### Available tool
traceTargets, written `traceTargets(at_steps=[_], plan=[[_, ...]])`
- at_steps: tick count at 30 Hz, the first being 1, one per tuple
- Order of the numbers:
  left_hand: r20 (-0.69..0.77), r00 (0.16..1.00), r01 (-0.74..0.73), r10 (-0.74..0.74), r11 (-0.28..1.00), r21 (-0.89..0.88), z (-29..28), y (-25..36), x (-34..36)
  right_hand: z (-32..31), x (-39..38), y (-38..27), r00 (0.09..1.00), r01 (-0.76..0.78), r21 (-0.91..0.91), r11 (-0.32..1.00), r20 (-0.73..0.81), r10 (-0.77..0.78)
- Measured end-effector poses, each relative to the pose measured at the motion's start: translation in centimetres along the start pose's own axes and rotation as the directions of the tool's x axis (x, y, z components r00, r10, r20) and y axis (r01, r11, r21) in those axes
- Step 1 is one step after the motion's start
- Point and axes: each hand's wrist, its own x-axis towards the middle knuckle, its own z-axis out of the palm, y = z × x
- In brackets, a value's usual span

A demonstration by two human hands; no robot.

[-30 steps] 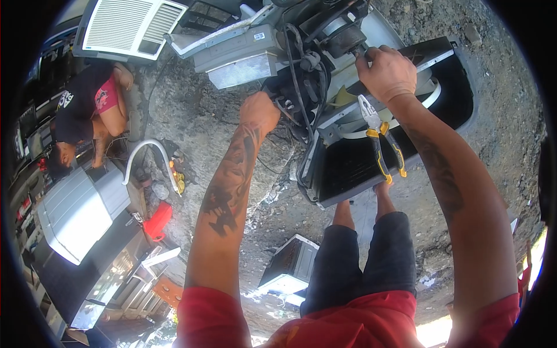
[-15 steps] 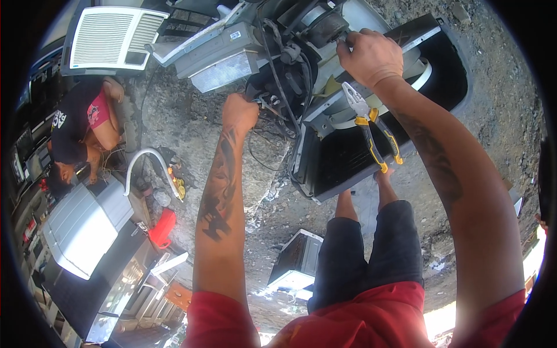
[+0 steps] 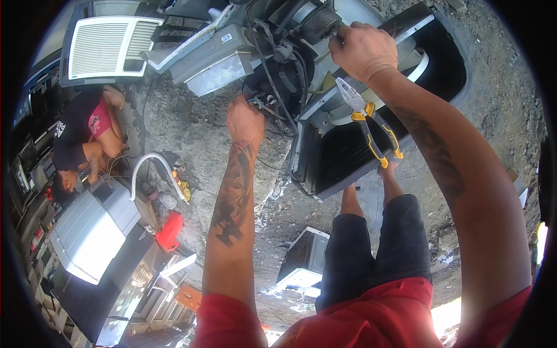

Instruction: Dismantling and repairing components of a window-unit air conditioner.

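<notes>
In front of me is a partly dismantled air conditioner with a dark plastic housing (image 3: 348,156). My right hand (image 3: 366,52) is closed, its thumb and fingers pinched at the end of the round motor (image 3: 318,24), where a shaft sticks out. To the left, my left hand (image 3: 245,120) is closed beside a bunch of loose wires (image 3: 270,109); a wire seems to run into its fingers, which are partly hidden. Combination pliers (image 3: 371,124) with yellow and black handles lie across the housing, below my right wrist, with no hand on them.
A finned coil unit (image 3: 217,72) lies left of the motor. Farther left are a white louvred front panel (image 3: 104,49), a crouching person (image 3: 81,130), a curved white hose (image 3: 139,168), a red plastic piece (image 3: 169,231) and a grey casing (image 3: 93,238). Another unit (image 3: 301,261) stands near my legs.
My left hand has turned slightly and sits a little to the right, beside the wires. My right hand stays at the motor. The whole view has shifted slightly.
</notes>
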Motion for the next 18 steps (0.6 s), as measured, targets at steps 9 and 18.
traceTargets(at_steps=[9, 18], plan=[[0.172, 0.951, 0.298, -0.258, 0.915, -0.274, 0.1, 0.8, 0.5, 0.1, -0.2, 0.7, 0.999, 0.014, -0.010, 1.000, -0.029, -0.015], [0.444, 0.816, 0.572, -0.370, 0.627, -0.529, 0.6, -1.2, 2.3, 0.2, -0.1, 0.4, 0.998, 0.023, -0.003, 1.000, -0.051, -0.023]])
